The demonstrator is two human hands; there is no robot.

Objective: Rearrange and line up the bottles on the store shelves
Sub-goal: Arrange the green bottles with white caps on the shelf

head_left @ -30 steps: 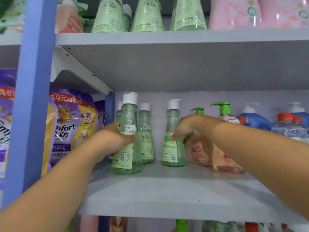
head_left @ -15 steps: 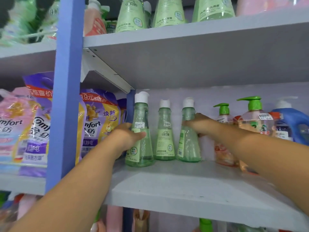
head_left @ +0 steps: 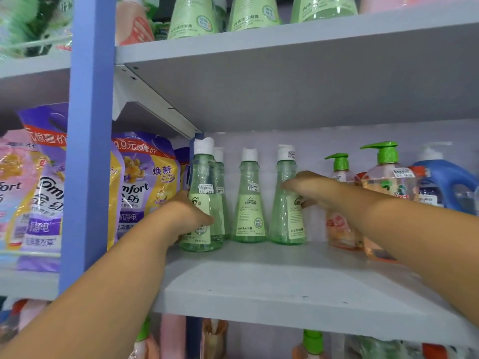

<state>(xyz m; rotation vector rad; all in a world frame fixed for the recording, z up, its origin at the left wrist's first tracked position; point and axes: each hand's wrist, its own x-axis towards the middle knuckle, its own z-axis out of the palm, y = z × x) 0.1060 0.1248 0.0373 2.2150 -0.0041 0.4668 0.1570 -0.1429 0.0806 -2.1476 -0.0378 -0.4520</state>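
Left grip (head_left: 186, 216) curled round leftmost green bottle (head_left: 202, 200) on shelf (head_left: 259, 283). Right grip (head_left: 311, 189) wrapped round rightmost green bottle (head_left: 286, 218). Both upright.

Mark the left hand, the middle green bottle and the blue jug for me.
left hand (head_left: 185, 216), head view, back of the hand.
middle green bottle (head_left: 249, 213), head view, front label.
blue jug (head_left: 447, 181), head view, shoulder.

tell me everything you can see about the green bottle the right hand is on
The green bottle is clear, pale green plastic, cone-shaped with a wide base and slim neck, topped by a white cap bearing a small sticker. A pale green label sits on its right front. It stands upright on the grey shelf, rightmost of the green row, beside the pump bottles. The right hand grips its upper body from the right.
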